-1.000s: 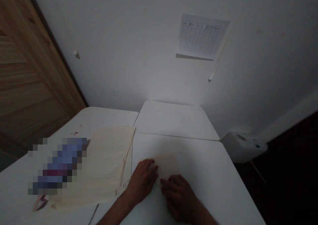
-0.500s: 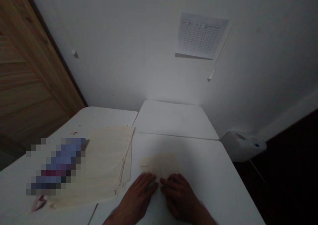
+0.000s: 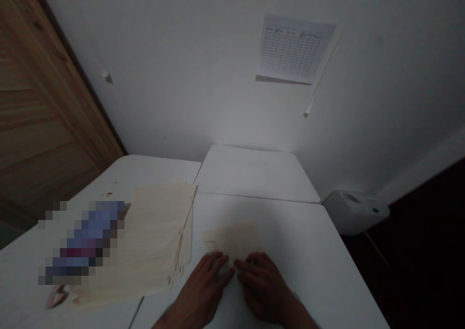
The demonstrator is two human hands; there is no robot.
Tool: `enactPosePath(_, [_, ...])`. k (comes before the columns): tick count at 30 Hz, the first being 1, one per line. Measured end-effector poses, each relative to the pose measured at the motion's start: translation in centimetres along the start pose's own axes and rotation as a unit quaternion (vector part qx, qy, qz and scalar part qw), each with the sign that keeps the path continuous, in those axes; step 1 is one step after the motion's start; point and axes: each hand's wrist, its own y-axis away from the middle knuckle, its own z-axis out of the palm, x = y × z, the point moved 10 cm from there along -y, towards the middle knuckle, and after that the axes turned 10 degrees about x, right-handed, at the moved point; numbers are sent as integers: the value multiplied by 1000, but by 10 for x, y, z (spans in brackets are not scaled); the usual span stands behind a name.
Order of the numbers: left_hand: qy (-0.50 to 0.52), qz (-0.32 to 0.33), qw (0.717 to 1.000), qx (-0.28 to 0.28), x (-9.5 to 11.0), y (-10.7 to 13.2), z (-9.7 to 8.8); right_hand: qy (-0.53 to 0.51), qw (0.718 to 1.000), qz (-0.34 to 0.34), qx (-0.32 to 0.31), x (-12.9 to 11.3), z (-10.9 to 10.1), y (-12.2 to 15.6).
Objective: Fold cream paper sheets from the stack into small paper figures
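A small, thin cream sheet (image 3: 235, 234) lies on the white table (image 3: 290, 251) in front of me; I cannot tell if it is paper or cloth. My left hand (image 3: 207, 280) is at its near left edge, fingers bent and pressed together on it. Across a narrow gap, my right hand (image 3: 263, 280) does the same at the near right edge, with its thumb and fingertips drawn in. The hands cover the sheet's near edge. To the left lies a stack of larger cream sheets (image 3: 156, 242) with uneven right edges.
A blurred-out blue item (image 3: 90, 237) rests by the stack's left side, and a pinkish loop (image 3: 57, 296) lies below it. A white plastic container (image 3: 358, 212) stands beyond the table's right edge. A printed chart (image 3: 292, 48) hangs on the wall; wooden panelling (image 3: 47, 77) is at left.
Both hands stay at the sheet's near edge, with only a slight shift of the fingers. My left thumb has come a little closer to the right hand.
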Motion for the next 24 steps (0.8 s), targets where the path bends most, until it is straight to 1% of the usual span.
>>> enactPosePath(7, [-27, -4, 999, 20, 2, -1, -3, 2, 1000, -5, 5, -1, 0, -1])
enactPosePath(12, [-69, -26, 997, 35, -2, 3, -1, 1, 1000, -5, 3, -1, -1, 0])
enactPosePath(17, [-109, -28, 992, 52, -3, 6, -4, 0, 1000, -1, 0, 0, 1, 1])
enactPosePath(21, [-122, -24, 991, 57, -2, 6, -5, -1, 1000, -3, 9, 0, 1, 1])
enactPosePath(24, [-132, -42, 989, 57, -5, 7, -6, -3, 1000, -4, 15, -1, 0, 0])
